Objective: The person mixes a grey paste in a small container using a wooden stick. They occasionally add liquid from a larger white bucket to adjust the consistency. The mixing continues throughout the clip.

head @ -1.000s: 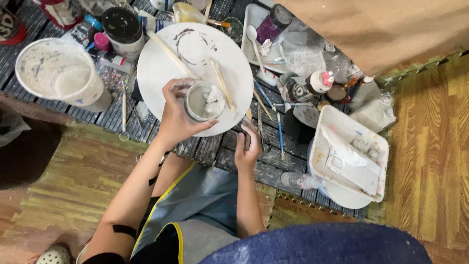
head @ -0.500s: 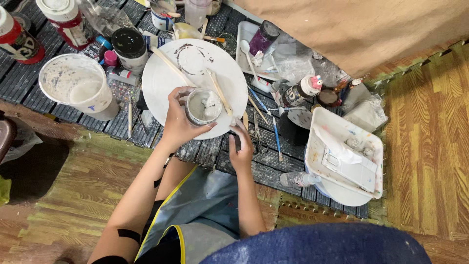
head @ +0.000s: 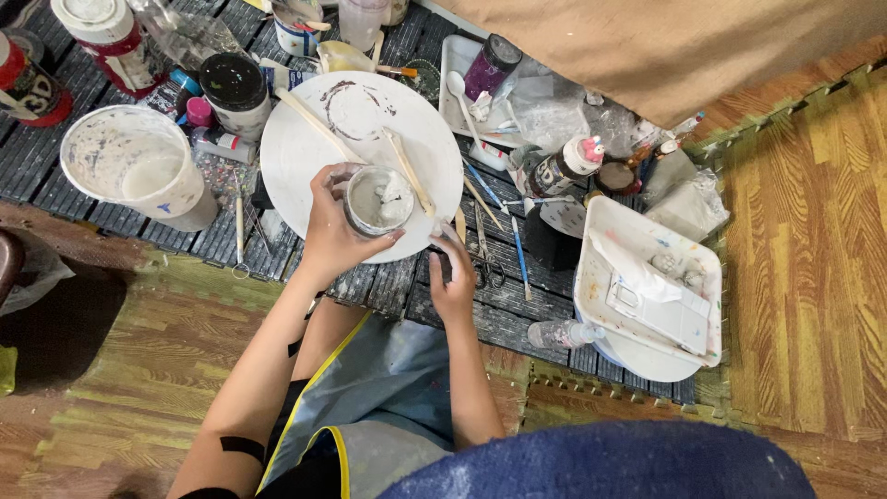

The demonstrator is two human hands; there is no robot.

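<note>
— Where's the small cup (head: 379, 200)?

— On the round white board (head: 305, 148), near its lower edge. The left hand (head: 337, 231) wraps around it from the left and below, fingers curled on its rim and wall. Pale grey-white paste sits inside.

— And the right hand (head: 453, 277)?

— Just right of the cup, at the board's lower right edge, fingers bent down and closed. It seems to pinch something small there (what exactly, I cannot tell). The two hands are close but apart.

— Any open room?

— Little. The upper half of the board is bare apart from a ring stain and two wooden sticks (head: 407, 171), one lying just beside the cup. Below the board, the dark slatted mat (head: 499, 319) gives way to wood-pattern floor.

— What crowds it?

— To the left, a large white bucket (head: 139, 166) and a black-lidded jar (head: 233, 88). To the right, brushes and scissors (head: 488, 259) lie close by the right hand, then a white tray (head: 647, 286) and a clear bottle (head: 564, 333) on its side.
</note>
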